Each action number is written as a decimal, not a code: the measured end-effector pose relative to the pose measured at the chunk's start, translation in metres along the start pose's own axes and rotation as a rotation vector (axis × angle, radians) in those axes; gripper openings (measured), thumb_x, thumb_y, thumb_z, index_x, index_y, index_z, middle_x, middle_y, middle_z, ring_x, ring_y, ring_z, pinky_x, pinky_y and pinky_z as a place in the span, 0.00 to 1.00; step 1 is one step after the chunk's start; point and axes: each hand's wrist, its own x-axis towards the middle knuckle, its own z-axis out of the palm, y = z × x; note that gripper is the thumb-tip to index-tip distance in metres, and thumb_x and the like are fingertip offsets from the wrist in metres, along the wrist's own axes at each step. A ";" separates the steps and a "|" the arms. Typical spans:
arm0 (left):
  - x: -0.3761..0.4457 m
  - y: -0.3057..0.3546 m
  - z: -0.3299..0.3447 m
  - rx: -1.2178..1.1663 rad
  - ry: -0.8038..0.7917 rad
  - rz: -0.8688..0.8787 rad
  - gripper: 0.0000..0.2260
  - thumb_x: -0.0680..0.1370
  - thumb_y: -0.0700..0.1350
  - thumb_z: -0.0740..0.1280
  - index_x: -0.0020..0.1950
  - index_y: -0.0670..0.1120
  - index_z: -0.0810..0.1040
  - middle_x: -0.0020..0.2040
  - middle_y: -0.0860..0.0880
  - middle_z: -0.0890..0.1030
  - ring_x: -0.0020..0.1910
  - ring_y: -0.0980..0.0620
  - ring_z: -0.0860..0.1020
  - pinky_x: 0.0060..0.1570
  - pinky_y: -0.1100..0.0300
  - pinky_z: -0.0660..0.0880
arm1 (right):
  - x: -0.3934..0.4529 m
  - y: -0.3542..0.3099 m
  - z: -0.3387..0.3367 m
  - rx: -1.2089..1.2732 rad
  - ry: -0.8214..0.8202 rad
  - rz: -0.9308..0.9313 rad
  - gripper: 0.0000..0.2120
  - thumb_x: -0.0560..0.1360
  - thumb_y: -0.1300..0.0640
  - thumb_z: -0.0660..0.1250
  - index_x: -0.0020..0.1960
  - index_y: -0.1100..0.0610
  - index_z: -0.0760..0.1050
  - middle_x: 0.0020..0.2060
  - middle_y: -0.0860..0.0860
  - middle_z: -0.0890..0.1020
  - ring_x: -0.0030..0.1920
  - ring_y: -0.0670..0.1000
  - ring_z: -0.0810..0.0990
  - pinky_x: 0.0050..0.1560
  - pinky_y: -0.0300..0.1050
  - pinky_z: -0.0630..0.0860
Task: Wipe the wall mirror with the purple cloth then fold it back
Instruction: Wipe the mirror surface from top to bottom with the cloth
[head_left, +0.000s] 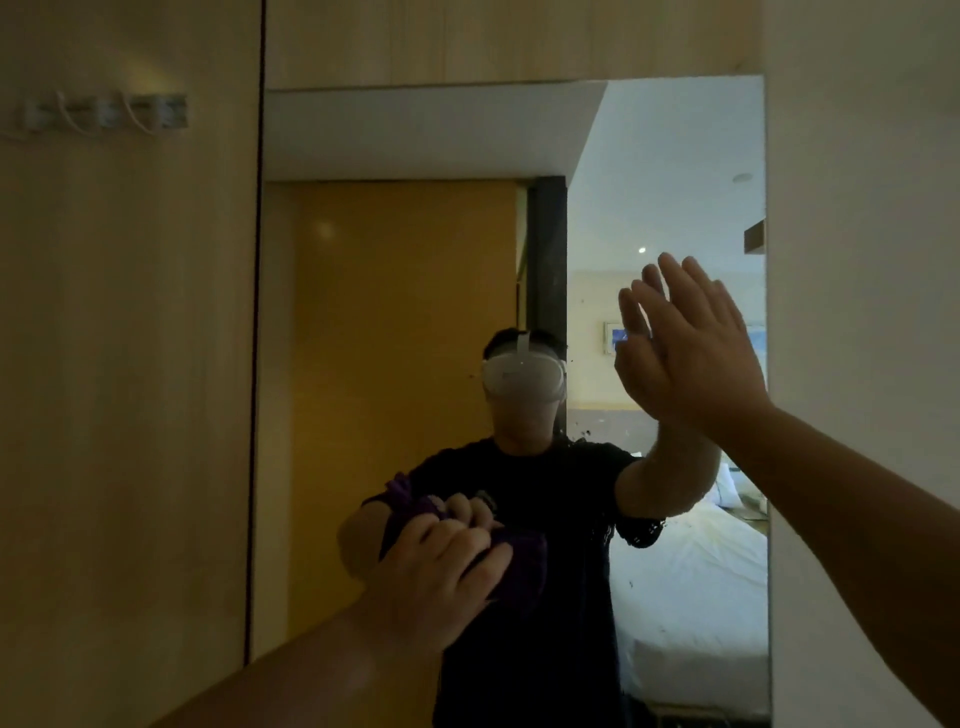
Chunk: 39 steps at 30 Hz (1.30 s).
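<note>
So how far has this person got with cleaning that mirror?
Midway. The left hand presses the bunched purple cloth against the mirror, so wiping is in hand. The right hand lies flat on the glass. Dark specks remain near the middle, and the cloth is not yet folded.

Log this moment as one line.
left hand: purple cloth bunched against wall mirror | right hand: open, flat on glass | phase: wiping

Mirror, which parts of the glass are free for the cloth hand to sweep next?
The mirror is bare above the left hand holding the purple cloth, up to its top edge. The right hand crowds the right side.
</note>
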 end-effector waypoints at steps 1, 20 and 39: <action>0.022 -0.012 -0.004 0.027 0.023 -0.011 0.12 0.84 0.51 0.61 0.62 0.46 0.73 0.52 0.47 0.75 0.46 0.45 0.77 0.49 0.50 0.70 | -0.002 0.006 -0.005 -0.004 0.006 0.002 0.23 0.80 0.48 0.55 0.73 0.53 0.64 0.77 0.57 0.61 0.79 0.59 0.53 0.77 0.59 0.50; 0.261 -0.073 0.012 0.163 0.164 -0.189 0.10 0.82 0.53 0.60 0.51 0.46 0.69 0.49 0.45 0.74 0.47 0.45 0.70 0.51 0.49 0.66 | -0.009 0.040 0.003 -0.153 0.109 -0.048 0.23 0.81 0.50 0.53 0.75 0.53 0.65 0.76 0.55 0.64 0.78 0.58 0.55 0.77 0.60 0.54; 0.117 0.031 0.015 -0.042 0.069 -0.042 0.13 0.79 0.54 0.62 0.56 0.46 0.70 0.51 0.45 0.73 0.48 0.45 0.72 0.51 0.51 0.68 | -0.016 0.058 -0.041 -0.046 0.053 0.123 0.24 0.82 0.49 0.50 0.74 0.57 0.64 0.76 0.59 0.63 0.77 0.60 0.57 0.76 0.62 0.57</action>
